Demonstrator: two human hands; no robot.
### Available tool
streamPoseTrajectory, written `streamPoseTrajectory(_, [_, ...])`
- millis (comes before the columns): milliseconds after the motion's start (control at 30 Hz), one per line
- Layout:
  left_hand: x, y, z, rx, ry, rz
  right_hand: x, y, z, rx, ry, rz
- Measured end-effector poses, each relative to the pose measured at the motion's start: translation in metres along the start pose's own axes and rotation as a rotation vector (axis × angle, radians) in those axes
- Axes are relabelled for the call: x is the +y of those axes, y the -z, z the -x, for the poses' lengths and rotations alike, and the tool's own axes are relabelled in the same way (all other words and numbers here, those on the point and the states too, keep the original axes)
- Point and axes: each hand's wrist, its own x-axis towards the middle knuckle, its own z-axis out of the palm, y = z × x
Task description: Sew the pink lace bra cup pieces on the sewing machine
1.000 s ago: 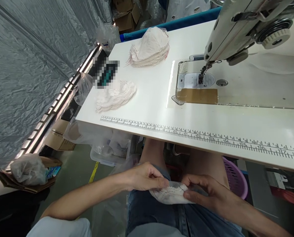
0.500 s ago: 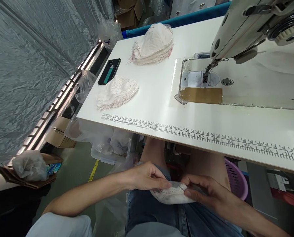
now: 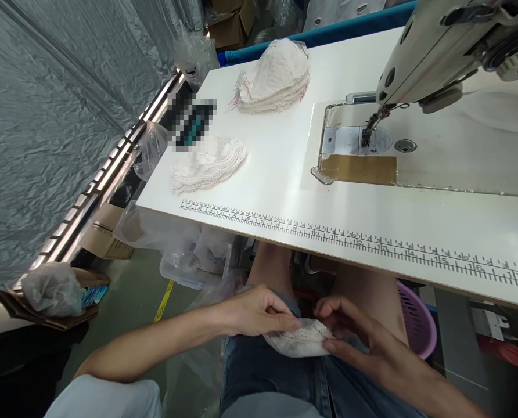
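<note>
Right now, your left hand (image 3: 256, 313) is clamped on the left end of a white lace-trimmed cloth (image 3: 301, 343), thumb on top and fingertips tucked out of sight. The cloth is over your lap, on your side of the edge of the bench (image 3: 272, 180), with its long axis running left to right between your hands. Your right hand (image 3: 376, 343) lies just off the far end: thumb and forefinger stand apart, the thumb against the cloth's right end — whether the lower fingers bear on it from behind, you cannot tell. So both hands are close, but the left has the firm hold, and the cloth lies directly leftward of the right. Ahead on the bench are another lace-edged piece (image 3: 210, 167), a stack of pale cloth (image 3: 274, 81) and, forward and right, the sewing machine (image 3: 409, 72).
</note>
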Motion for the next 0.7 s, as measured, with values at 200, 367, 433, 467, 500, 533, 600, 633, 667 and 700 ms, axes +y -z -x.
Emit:
streamPoseTrajectory(200, [0.0, -0.001, 0.001, 0.041, 0.003, 0.003, 0.007, -0.011, 0.007, 0.084, 0.075, 0.134])
streamPoseTrajectory(367, [0.002, -0.004, 0.001, 0.064, 0.054, 0.086, 0.008, -0.014, 0.003, 0.08, 0.081, 0.135])
streamPoseTrajectory(433, [0.002, -0.005, 0.0, 0.098, 0.072, 0.128, 0.006, -0.013, 0.002, 0.095, 0.094, 0.115])
streamPoseTrajectory(467, [0.003, -0.005, 0.0, 0.127, 0.073, 0.146, 0.004, -0.013, 0.002, 0.107, 0.104, 0.104])
streamPoseTrajectory(500, [0.004, -0.005, 0.0, 0.158, 0.068, 0.161, 0.002, -0.012, 0.002, 0.121, 0.113, 0.093])
streamPoseTrajectory(533, [0.006, -0.005, 0.001, 0.191, 0.055, 0.172, -0.002, -0.01, 0.003, 0.139, 0.126, 0.079])
streamPoseTrajectory(600, [0.013, -0.004, 0.005, 0.24, 0.001, 0.174, -0.012, -0.005, 0.007, 0.167, 0.157, 0.03])
streamPoseTrajectory(633, [0.019, -0.001, 0.008, 0.261, -0.038, 0.161, -0.018, -0.001, 0.009, 0.173, 0.172, -0.006])
streamPoseTrajectory(667, [0.027, 0.002, 0.013, 0.284, -0.084, 0.135, -0.025, 0.003, 0.012, 0.173, 0.179, -0.044])
streamPoseTrajectory(700, [0.038, 0.008, 0.017, 0.313, -0.139, 0.097, -0.033, 0.007, 0.014, 0.172, 0.184, -0.082])
